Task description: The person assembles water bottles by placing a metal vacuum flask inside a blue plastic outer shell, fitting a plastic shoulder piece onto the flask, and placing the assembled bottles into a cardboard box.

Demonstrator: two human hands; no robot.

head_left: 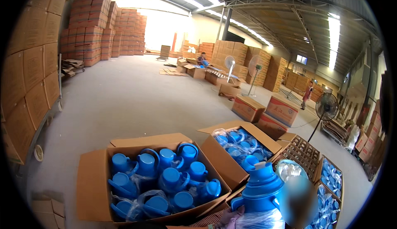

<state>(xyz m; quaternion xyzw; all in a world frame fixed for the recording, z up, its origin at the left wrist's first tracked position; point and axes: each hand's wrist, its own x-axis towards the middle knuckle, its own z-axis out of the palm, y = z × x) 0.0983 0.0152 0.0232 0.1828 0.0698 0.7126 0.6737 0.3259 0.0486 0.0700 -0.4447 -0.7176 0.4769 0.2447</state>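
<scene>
A blue thermos jug [259,187] rises at the lower right, slightly tilted, with clear plastic film [260,220] around its lower part. My left hand [232,218], in a pale purple glove, is closed at its left side, below the handle. The checked sleeve [211,220] runs in from the left. My right hand does not show; a blurred patch covers the area right of the jug. Left of my hand, an open carton [93,185] holds several blue jugs [170,177], some in clear film.
Behind stands another open carton [223,158] of wrapped blue jugs. A light blue basin [305,173] holds white pieces, near a divided carton [304,148]. More blue jugs fill boxes [331,179] at right. Stacked cartons [35,59] line the left; fans [326,106] and two people are farther off.
</scene>
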